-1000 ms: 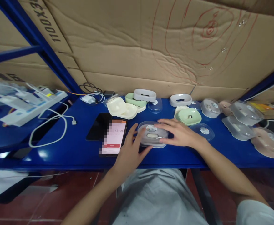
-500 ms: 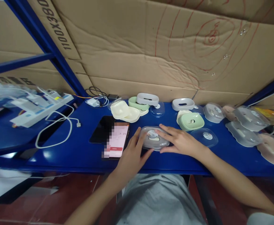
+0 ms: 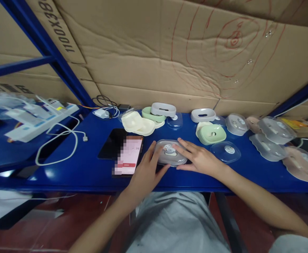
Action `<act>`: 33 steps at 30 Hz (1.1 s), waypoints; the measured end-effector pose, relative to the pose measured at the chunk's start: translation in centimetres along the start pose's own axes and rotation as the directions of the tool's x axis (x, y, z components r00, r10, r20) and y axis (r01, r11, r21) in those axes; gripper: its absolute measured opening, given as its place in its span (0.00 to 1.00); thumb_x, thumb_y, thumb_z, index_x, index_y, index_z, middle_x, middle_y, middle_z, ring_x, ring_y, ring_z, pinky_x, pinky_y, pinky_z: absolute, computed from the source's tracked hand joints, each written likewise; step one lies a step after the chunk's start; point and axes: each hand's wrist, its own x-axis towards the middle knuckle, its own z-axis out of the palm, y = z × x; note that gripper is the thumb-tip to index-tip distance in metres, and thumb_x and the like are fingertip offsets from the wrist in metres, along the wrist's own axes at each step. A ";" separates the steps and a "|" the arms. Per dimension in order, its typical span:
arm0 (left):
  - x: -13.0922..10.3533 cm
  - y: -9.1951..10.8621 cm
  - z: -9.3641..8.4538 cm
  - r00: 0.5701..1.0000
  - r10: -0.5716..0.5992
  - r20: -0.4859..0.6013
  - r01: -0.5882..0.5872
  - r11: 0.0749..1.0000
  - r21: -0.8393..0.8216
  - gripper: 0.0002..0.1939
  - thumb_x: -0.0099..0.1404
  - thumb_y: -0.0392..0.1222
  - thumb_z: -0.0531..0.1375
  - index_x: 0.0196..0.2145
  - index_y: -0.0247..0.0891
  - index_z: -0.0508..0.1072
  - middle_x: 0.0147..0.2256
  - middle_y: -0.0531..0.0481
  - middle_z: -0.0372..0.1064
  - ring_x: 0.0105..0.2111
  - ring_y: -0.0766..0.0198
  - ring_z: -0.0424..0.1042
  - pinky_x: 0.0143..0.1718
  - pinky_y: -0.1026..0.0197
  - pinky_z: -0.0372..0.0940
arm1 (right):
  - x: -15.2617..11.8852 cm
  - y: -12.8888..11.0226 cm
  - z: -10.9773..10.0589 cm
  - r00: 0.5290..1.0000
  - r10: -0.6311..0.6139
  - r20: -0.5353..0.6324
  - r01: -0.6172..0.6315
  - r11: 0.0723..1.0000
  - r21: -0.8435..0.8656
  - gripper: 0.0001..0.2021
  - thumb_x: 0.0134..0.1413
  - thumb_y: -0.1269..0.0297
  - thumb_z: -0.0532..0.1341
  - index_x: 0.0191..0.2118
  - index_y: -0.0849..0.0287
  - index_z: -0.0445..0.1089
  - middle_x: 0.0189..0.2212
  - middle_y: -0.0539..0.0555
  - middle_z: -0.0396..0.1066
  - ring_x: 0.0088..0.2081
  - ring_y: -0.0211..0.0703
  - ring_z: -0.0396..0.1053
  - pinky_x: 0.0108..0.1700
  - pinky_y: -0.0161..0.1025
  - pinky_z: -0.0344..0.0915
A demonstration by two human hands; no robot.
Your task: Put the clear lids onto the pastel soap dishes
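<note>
A grey soap dish under a clear lid (image 3: 172, 159) lies on the blue table, with a round white label on the lid. My left hand (image 3: 147, 168) touches its left side, thumb and fingers spread apart. From the right, my right hand (image 3: 200, 158) rests its fingertips on the lid's right part, fingers also spread. Right of it lie a separate clear lid (image 3: 225, 152) with a round label and a green dish (image 3: 213, 134). A lit phone (image 3: 130, 154) is beside my left hand, next to a black device (image 3: 112, 143).
Cream dishes (image 3: 135, 123), a green dish and a grey dish (image 3: 164, 109) sit along the back. Another grey dish (image 3: 203, 115) is behind my right hand. Lidded grey and pink dishes (image 3: 303, 164) crowd the right. A power strip (image 3: 42, 121) and white cable (image 3: 76, 140) lie left.
The whole view has shifted slightly, so things appear a little further left and up. Both hands remain at the lidded dish in nearly the same pose.
</note>
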 end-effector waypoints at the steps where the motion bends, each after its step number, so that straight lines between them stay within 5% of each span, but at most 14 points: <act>1: 0.0 0.0 0.0 1.000 -0.004 0.005 0.004 1.000 -0.003 0.34 0.78 0.55 0.60 0.73 0.43 0.55 0.74 0.28 0.54 0.71 0.36 0.63 0.65 0.35 0.70 | -0.1 0.0 0.3 1.000 0.013 -0.012 -0.013 1.000 0.022 0.44 0.65 0.44 0.68 0.78 0.58 0.55 0.75 0.69 0.56 0.69 0.63 0.68 0.66 0.56 0.73; 9: 0.1 -0.3 -0.1 1.000 -0.012 0.027 0.013 1.000 -0.015 0.33 0.78 0.52 0.60 0.74 0.44 0.55 0.73 0.28 0.54 0.72 0.36 0.61 0.65 0.34 0.69 | -0.5 0.2 2.0 0.992 0.051 -0.115 -0.030 0.984 0.178 0.43 0.65 0.46 0.68 0.78 0.55 0.54 0.75 0.67 0.57 0.71 0.59 0.65 0.70 0.53 0.69; 14: 0.1 -0.5 0.0 1.000 -0.018 0.017 0.019 1.000 -0.009 0.32 0.78 0.52 0.60 0.73 0.44 0.56 0.71 0.27 0.56 0.72 0.35 0.62 0.65 0.33 0.68 | -0.1 0.2 1.8 0.996 0.087 -0.016 -0.081 0.968 0.239 0.48 0.62 0.47 0.72 0.79 0.48 0.50 0.78 0.63 0.49 0.73 0.61 0.62 0.71 0.56 0.68; 20: 0.1 0.3 -0.7 0.999 -0.007 0.045 0.010 0.998 -0.063 0.37 0.79 0.51 0.59 0.77 0.47 0.47 0.77 0.29 0.44 0.75 0.37 0.55 0.66 0.35 0.68 | 0.2 -0.1 -0.8 0.994 0.082 -0.078 -0.067 0.980 0.185 0.41 0.68 0.50 0.67 0.79 0.47 0.51 0.78 0.62 0.50 0.74 0.58 0.59 0.71 0.54 0.67; 23: 0.1 0.7 -0.9 0.996 0.026 0.089 -0.020 0.998 -0.060 0.39 0.79 0.49 0.59 0.78 0.50 0.43 0.79 0.33 0.35 0.76 0.38 0.52 0.66 0.39 0.69 | -1.6 0.2 -3.2 0.969 0.178 -0.170 -0.162 0.981 0.103 0.38 0.68 0.51 0.67 0.78 0.46 0.55 0.77 0.61 0.52 0.74 0.59 0.59 0.72 0.55 0.65; 25: 0.1 0.8 -0.9 0.992 0.036 0.117 -0.030 0.998 -0.054 0.40 0.79 0.48 0.59 0.78 0.50 0.42 0.80 0.34 0.34 0.76 0.38 0.52 0.65 0.40 0.70 | -4.3 1.0 -4.6 0.904 0.318 -0.286 -0.316 0.947 0.055 0.38 0.66 0.50 0.69 0.76 0.46 0.58 0.75 0.60 0.58 0.73 0.60 0.62 0.72 0.56 0.66; 27: 0.1 0.9 -0.9 0.988 0.031 0.153 -0.025 0.999 -0.043 0.40 0.79 0.48 0.59 0.79 0.50 0.42 0.79 0.34 0.35 0.75 0.39 0.56 0.64 0.41 0.72 | -7.8 2.2 -5.6 0.761 0.479 -0.438 -0.526 0.850 0.015 0.38 0.63 0.45 0.70 0.74 0.48 0.62 0.71 0.61 0.63 0.70 0.60 0.66 0.71 0.56 0.66; 30: 0.2 0.9 -0.9 0.978 0.032 0.204 -0.029 0.999 -0.015 0.38 0.79 0.47 0.59 0.78 0.51 0.45 0.79 0.36 0.38 0.72 0.40 0.62 0.65 0.41 0.71 | -13.4 4.0 -6.2 0.513 0.627 -0.586 -0.797 0.601 -0.055 0.40 0.60 0.35 0.67 0.70 0.53 0.68 0.68 0.66 0.67 0.68 0.64 0.68 0.68 0.56 0.68; 33: 0.2 0.8 -0.9 0.975 0.045 0.219 -0.050 0.999 0.017 0.36 0.80 0.47 0.59 0.77 0.50 0.48 0.79 0.37 0.42 0.72 0.41 0.62 0.67 0.39 0.69 | -17.3 5.0 -6.0 0.387 0.706 -0.593 -0.913 0.385 -0.137 0.43 0.60 0.28 0.62 0.70 0.53 0.69 0.69 0.68 0.65 0.68 0.69 0.68 0.61 0.58 0.73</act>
